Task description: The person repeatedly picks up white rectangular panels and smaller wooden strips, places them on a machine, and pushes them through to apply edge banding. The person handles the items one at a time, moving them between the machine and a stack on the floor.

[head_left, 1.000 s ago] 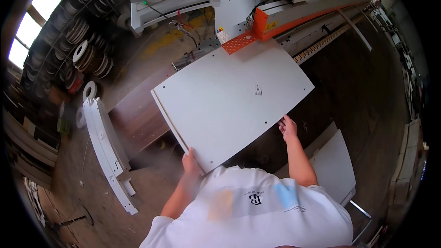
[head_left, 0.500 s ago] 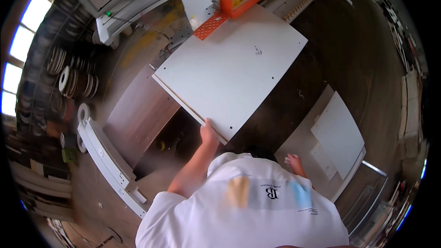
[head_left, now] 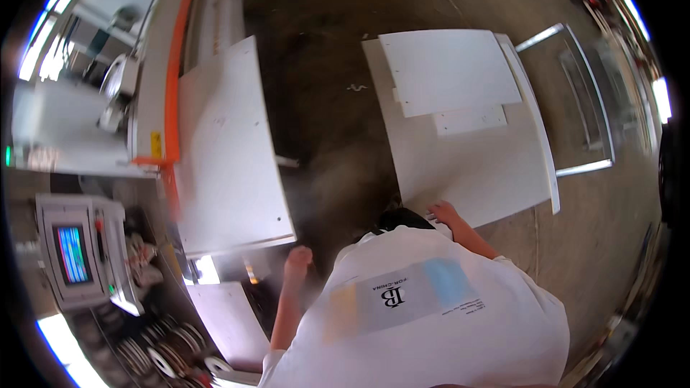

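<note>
A large white panel (head_left: pixel 230 151) with small dark holes lies along the machine on the left. My left hand (head_left: pixel 298 256) is just off the panel's near right corner, apart from it, its fingers curled in and nothing seen in them. My right hand (head_left: pixel 444 212) hovers at the near left edge of a low pale board stack (head_left: pixel 467 165), fingers stretched out. Whether it touches the stack I cannot tell. On that stack rest a smaller white panel (head_left: pixel 449 68) and a narrow white piece (head_left: pixel 471 121), partly under the panel.
An orange rail (head_left: pixel 175 79) runs along the machine above the large panel. A control console (head_left: pixel 72 251) with a lit screen stands at lower left, near several reels (head_left: pixel 162 359). Beyond the stack is a metal frame (head_left: pixel 589 79). Brown floor (head_left: pixel 323 100) separates machine and stack.
The view has swung to the right, so the machine and large panel now appear on the left. My left hand has let go of the panel's edge; my right hand is nearer the stack.
</note>
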`<state>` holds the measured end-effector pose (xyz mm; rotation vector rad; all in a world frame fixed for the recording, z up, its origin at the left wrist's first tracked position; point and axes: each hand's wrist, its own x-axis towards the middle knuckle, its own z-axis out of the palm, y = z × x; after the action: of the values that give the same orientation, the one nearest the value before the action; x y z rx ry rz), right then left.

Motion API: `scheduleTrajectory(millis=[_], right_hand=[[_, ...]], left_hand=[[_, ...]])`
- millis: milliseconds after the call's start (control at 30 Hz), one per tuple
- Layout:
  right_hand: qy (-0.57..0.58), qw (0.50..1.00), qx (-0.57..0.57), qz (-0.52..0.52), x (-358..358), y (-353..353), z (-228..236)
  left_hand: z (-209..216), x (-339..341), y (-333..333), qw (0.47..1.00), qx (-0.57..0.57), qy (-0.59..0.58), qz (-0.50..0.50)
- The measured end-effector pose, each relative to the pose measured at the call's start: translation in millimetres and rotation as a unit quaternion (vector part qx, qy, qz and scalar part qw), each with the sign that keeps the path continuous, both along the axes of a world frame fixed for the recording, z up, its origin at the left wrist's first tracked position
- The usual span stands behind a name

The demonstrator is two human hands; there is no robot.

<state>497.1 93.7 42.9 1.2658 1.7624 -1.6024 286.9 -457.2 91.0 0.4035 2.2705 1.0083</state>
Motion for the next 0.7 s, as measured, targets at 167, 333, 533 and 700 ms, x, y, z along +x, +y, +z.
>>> scheduleTrajectory(millis=[167, 333, 533, 700], right_hand=[[-0.015, 0.997, -0.035, -0.065, 2, 18, 9], [-0.010, 0.982, -0.073, -0.173, 6, 38, -5], [0.000, 0.937, -0.053, -0.346, 31, 23, -6], [-0.043, 0.900, -0.036, -0.432, 68, -40, -7]], left_hand=[[75, -26, 117, 0.988, -0.131, -0.026, -0.072], [43, -96, 245, 0.984, -0.016, -0.167, -0.061], [-1, -164, 424, 0.947, -0.018, -0.247, -0.203], [-134, -214, 541, 0.894, -0.009, -0.412, -0.174]])
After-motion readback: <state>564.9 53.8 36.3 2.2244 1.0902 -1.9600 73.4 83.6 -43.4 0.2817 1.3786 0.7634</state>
